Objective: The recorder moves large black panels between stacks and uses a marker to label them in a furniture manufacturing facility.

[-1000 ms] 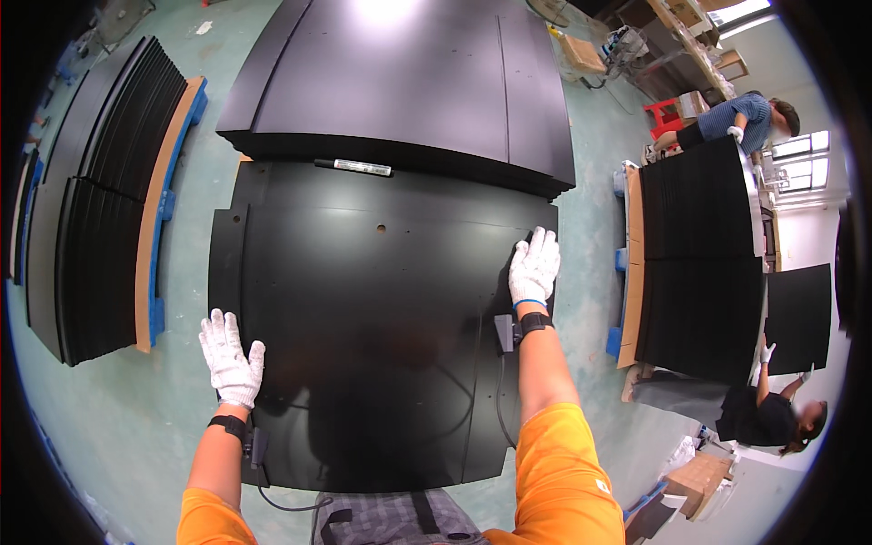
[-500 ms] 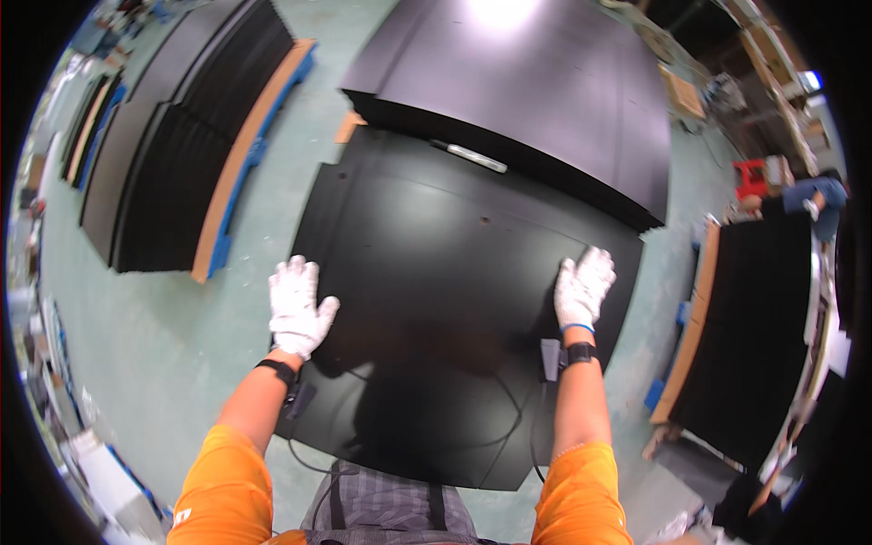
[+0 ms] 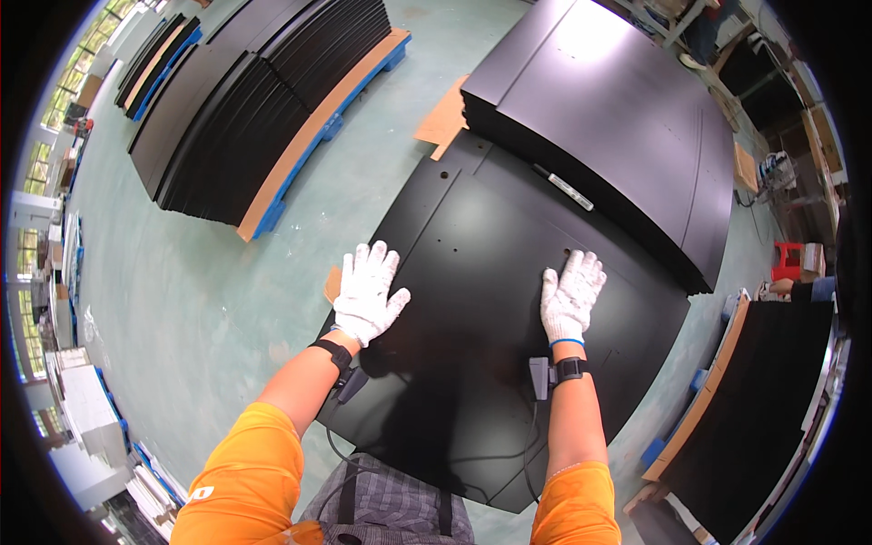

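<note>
In front of me lies a large black panel (image 3: 472, 345) with a few small holes, its surface glossy enough to mirror my shadow. My left hand (image 3: 369, 292), in a white knitted glove, rests near the panel's left edge with fingers spread. On the right part of the same panel is my right hand (image 3: 572, 295), also gloved, its fingers stretched out and a hole just by the fingertips. Neither hand holds anything. Beyond the hands a marker pen (image 3: 570, 192) lies at the panel's far side, against a taller stack of black panels (image 3: 599, 109).
On the left, a row of black panels (image 3: 195, 136) stands on a blue pallet (image 3: 272, 216) with a brown board. To the right is another black stack (image 3: 754, 409) on a pallet. A red stool (image 3: 787, 262) and a person's arm (image 3: 808, 290) show beyond it.
My view has turned left, so the panel and stacks appear farther right. My left hand has moved inward over the panel's left side; the right hand remains flat on the panel.
</note>
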{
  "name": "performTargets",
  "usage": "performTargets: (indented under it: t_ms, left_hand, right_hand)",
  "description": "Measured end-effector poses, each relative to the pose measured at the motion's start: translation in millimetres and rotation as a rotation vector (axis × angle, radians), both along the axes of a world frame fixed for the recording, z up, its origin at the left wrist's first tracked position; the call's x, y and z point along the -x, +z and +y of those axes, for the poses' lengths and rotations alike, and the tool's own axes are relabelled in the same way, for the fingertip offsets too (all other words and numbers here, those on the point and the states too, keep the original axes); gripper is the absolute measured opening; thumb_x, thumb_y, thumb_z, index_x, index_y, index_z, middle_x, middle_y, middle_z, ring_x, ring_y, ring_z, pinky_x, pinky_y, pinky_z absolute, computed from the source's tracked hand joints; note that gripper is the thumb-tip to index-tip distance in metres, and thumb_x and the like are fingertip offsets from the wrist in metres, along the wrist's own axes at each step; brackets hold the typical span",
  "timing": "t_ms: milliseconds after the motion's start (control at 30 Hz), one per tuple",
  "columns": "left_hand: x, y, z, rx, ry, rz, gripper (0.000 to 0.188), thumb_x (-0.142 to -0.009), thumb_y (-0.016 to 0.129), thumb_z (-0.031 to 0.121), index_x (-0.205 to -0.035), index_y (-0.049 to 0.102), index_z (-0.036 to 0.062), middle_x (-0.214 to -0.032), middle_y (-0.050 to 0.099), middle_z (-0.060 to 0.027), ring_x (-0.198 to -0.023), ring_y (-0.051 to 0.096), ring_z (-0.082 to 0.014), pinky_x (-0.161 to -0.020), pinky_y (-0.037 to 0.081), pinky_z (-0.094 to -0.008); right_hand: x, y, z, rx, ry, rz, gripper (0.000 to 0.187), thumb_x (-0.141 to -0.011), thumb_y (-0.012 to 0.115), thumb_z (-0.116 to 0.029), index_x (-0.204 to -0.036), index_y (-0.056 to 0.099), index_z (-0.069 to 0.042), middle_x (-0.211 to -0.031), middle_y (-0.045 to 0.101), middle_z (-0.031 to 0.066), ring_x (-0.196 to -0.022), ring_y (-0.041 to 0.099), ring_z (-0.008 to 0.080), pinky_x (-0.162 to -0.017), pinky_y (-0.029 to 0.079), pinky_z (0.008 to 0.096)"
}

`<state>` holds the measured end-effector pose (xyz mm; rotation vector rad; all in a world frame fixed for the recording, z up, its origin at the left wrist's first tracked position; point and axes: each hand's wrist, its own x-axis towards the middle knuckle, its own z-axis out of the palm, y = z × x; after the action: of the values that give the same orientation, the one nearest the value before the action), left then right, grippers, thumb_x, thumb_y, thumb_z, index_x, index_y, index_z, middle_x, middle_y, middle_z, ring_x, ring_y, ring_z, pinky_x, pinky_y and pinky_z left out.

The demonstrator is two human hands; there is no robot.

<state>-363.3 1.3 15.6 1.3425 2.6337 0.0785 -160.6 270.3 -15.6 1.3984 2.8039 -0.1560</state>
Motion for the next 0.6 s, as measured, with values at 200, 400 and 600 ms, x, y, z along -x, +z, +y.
performTargets:
  t_ms: [200,400,600]
  left_hand:
    - [2.1,-10.9,-2.7,-0.097,-0.015,-0.034,0.061,-0.089,0.049,0.041,-0.138,0.041,0.0045,-0.146,0.033,-0.0199,-0.137,0.025,-0.0422,-0.113,0.014,-0.0531]
    - [-0.4,-21.2,-3.8,-0.232,-0.029,-0.038,0.055,-0.089,0.052,0.035,-0.133,0.045,0.0026,-0.144,0.037,-0.0196,-0.135,0.03,-0.0396,-0.113,0.017,-0.0506]
    - [7.3,-30.5,-36.7,-0.632,0.086,-0.22,0.055,-0.093,0.05,0.031,-0.137,0.039,-0.0014,-0.141,0.039,-0.0214,-0.131,0.038,-0.0372,-0.111,0.027,-0.0473]
  right_hand:
    - [101.2,-1.7,-35.2,0.108,0.234,0.168,0.063,-0.087,0.052,-0.038,-0.136,0.04,0.0,-0.144,0.034,0.0242,-0.137,0.025,0.0385,-0.116,0.01,0.0477]
    - [189.8,-4.5,-87.8,-0.046,0.512,0.39,0.061,-0.085,0.056,-0.035,-0.132,0.042,0.002,-0.14,0.037,0.0252,-0.133,0.03,0.0413,-0.114,0.015,0.0504]
    - [161.6,15.6,-159.6,0.119,0.723,0.278,0.058,-0.082,0.059,-0.028,-0.128,0.042,0.003,-0.134,0.039,0.0258,-0.129,0.033,0.0425,-0.111,0.02,0.052]
